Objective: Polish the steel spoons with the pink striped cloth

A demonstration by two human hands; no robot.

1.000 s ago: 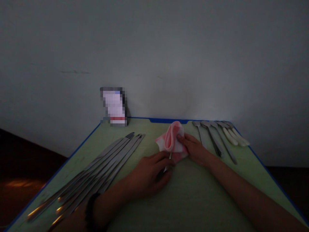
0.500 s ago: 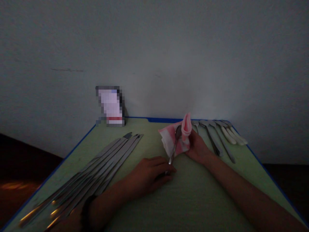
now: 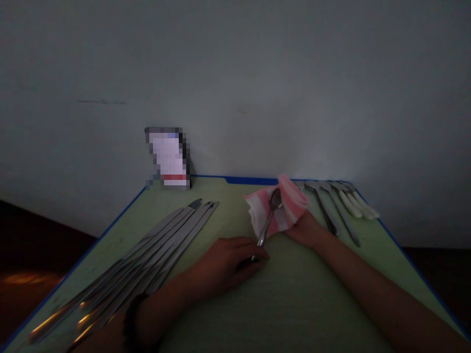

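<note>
My left hand [image 3: 224, 262] rests on the green table [image 3: 294, 304] with its fingers closed round the handle of a metal spoon [image 3: 270, 215]. The spoon slants up and away, its bowl lying on a pink and white cloth [image 3: 275, 208]. My right hand [image 3: 307, 230] holds that cloth from underneath and to the right, fingers mostly hidden by the fabric. The scene is dim.
A row of long metal knives [image 3: 147, 260] lies along the left of the table. Several spoons [image 3: 331, 208], some with white handles, lie at the back right. A blurred card [image 3: 169, 159] leans against the grey wall at the back.
The cloth was folded over the spoon's bowl a second ago. It has since opened, so the bowl lies bare on top. My right hand shifted a little to the right under it.
</note>
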